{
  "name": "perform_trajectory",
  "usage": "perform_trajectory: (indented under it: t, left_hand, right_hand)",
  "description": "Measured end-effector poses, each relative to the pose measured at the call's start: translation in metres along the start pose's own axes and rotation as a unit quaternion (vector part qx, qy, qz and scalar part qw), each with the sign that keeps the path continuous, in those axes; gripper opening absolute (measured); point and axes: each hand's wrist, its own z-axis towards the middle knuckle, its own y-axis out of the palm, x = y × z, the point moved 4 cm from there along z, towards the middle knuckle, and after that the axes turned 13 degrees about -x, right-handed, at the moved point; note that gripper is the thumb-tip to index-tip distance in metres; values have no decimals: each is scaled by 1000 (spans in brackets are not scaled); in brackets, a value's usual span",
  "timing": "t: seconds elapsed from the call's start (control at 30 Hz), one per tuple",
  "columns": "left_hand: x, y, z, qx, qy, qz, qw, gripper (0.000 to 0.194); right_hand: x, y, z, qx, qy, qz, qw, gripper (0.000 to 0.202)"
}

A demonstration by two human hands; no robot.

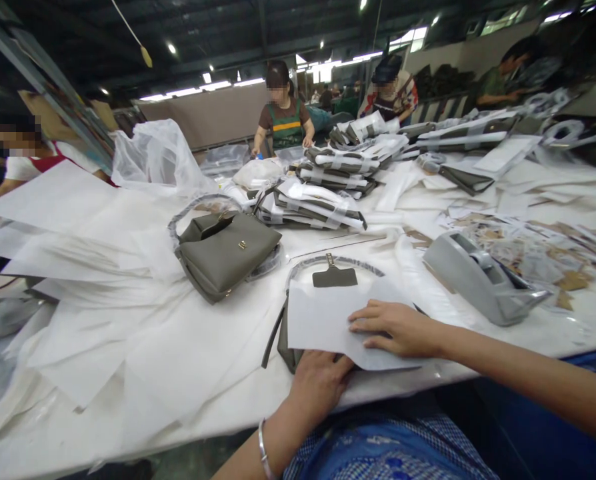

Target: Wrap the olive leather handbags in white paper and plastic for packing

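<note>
A sheet of white paper (323, 320) lies over a dark olive handbag (291, 353) at the table's near edge. Above the paper show the bag's wrapped handle (298, 265) and an olive flap (335, 277) with a metal fitting. My right hand (395, 328) rests open on the paper, its fingers spread. At the paper's lower edge, my left hand (321, 383) is against the bag, its fingertips hidden beneath the sheet. A second olive handbag (228, 253), with a wrapped handle and a small gold emblem, sits tilted to the left of the first.
A grey tape dispenser (478, 277) stands to the right. White sheets (93, 313) are spread over the left side. Wrapped bags (318, 203) are stacked behind, and paper scraps (528, 247) lie at the right. Several people work around the table.
</note>
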Motion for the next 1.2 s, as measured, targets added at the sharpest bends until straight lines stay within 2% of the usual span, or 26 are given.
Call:
perform_trajectory:
  t: [0.1, 0.2, 0.27, 0.4, 0.47, 0.63, 0.73, 0.9, 1.03, 1.13, 1.2]
  left_hand:
    - [1, 2, -2, 31, 19, 4, 999, 32]
    - [2, 4, -4, 55, 30, 23, 998, 42]
    - [1, 5, -4, 35, 17, 20, 999, 43]
    - [1, 6, -3, -50, -16, -28, 998, 47]
    - [2, 4, -2, -66, -29, -28, 997, 46]
    - [3, 1, -2, -69, -31, -2, 997, 41]
    - [3, 3, -3, -68, -26, -1, 997, 40]
    - [0, 10, -4, -41, -10, 10, 999, 50]
    - [-1, 14, -3, -40, -17, 9, 999, 55]
    - [3, 9, -3, -50, -14, 22, 998, 59]
    - [10, -3, -7, -56, -9, 39, 998, 62]
  right_hand:
    - [4, 14, -2, 29, -23, -20, 999, 53]
    - [7, 19, -1, 19, -30, -10, 999, 64]
    - [9, 17, 3, -3, -33, -5, 999, 66]
    - [15, 9, 15, -36, -37, -13, 999, 60]
    - [19, 8, 19, -38, -38, -17, 998, 61]
    - [20, 13, 16, -24, -60, -24, 998, 73]
    - [18, 15, 11, -16, -70, -29, 997, 72]
    - [20, 17, 5, -22, -57, -28, 998, 74]
    - [21, 17, 4, -8, -70, -30, 997, 76]
    - [22, 19, 4, -2, -71, -33, 997, 75]
    - [23, 20, 5, 5, -75, -35, 997, 74]
